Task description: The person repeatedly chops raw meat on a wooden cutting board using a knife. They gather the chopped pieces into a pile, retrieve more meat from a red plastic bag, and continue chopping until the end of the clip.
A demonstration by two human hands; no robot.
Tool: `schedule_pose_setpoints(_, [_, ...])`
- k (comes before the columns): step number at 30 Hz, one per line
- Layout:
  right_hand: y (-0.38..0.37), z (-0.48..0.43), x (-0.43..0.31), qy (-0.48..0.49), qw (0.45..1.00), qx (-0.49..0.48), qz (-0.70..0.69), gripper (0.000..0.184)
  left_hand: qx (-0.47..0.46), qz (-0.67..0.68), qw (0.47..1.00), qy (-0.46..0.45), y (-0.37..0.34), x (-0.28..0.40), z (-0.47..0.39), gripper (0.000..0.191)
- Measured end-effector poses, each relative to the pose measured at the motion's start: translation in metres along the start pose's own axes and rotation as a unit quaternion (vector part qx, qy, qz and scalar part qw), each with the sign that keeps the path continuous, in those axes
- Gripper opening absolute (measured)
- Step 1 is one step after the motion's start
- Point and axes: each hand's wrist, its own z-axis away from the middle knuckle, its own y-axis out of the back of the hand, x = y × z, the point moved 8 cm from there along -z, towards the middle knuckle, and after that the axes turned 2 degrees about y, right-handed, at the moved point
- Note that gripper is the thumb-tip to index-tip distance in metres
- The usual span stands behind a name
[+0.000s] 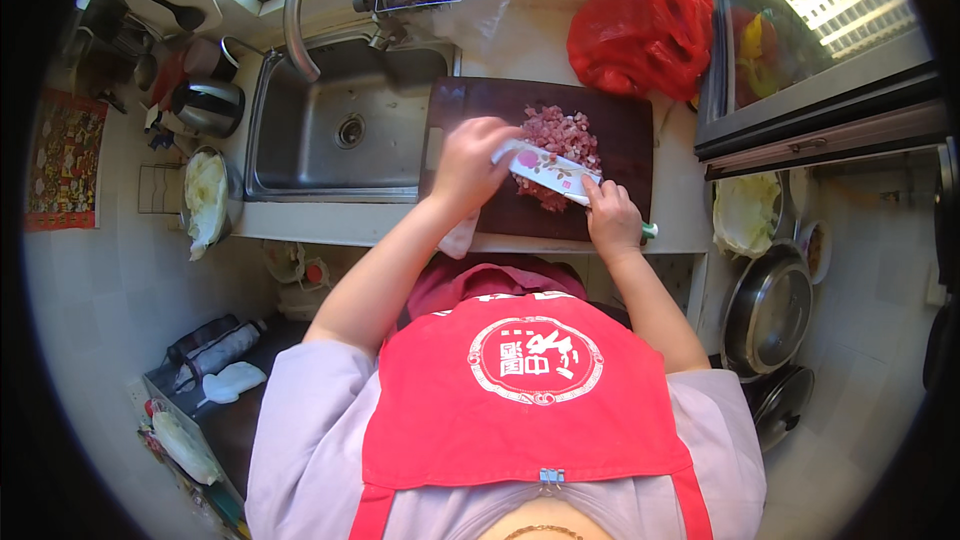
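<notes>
A pile of chopped raw meat [559, 136] lies on a dark cutting board [626, 127] beside the sink. Over it is a kitchen knife with a white, flower-patterned blade [551, 168], its flat side facing up. My right hand [615, 217] is closed around the knife at its lower right end, where a green and white handle end sticks out. My left hand [476, 161], blurred, is at the blade's far left end; whether its fingers grip the blade is unclear. A pale item [459, 235] at the counter's edge is partly hidden below my left forearm.
Left of the board is a steel sink [349, 184] with a curved faucet [292, 11]. A red plastic bag [637, 30] sits behind the board, near an open window [817, 22]. Cabbage leaves [205, 199] lie in a bowl at left, more cabbage [746, 214] at right, above a lidded pan [769, 311].
</notes>
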Motion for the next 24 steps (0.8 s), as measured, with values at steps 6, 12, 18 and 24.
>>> schedule_pose_setpoints(6, [0.017,-0.007,0.002,0.027,0.999,-0.007,0.021,0.036,-0.27,0.06,0.96,-0.032,-0.125,-0.022,-0.033,0.013])
schedule_pose_setpoints(12, [0.022,0.022,0.03,-0.069,0.992,-0.058,-0.084,0.032,-0.243,0.036,0.968,0.045,-0.142,-0.056,-0.053,0.018])
schedule_pose_setpoints(18, [0.004,0.057,0.027,-0.188,0.926,-0.057,-0.321,0.017,-0.015,-0.064,0.991,0.121,-0.054,-0.087,0.019,0.052])
schedule_pose_setpoints(24, [-0.022,0.024,-0.046,-0.104,0.953,-0.115,-0.26,0.011,-0.139,-0.155,0.955,0.212,-0.072,-0.087,0.118,0.077])
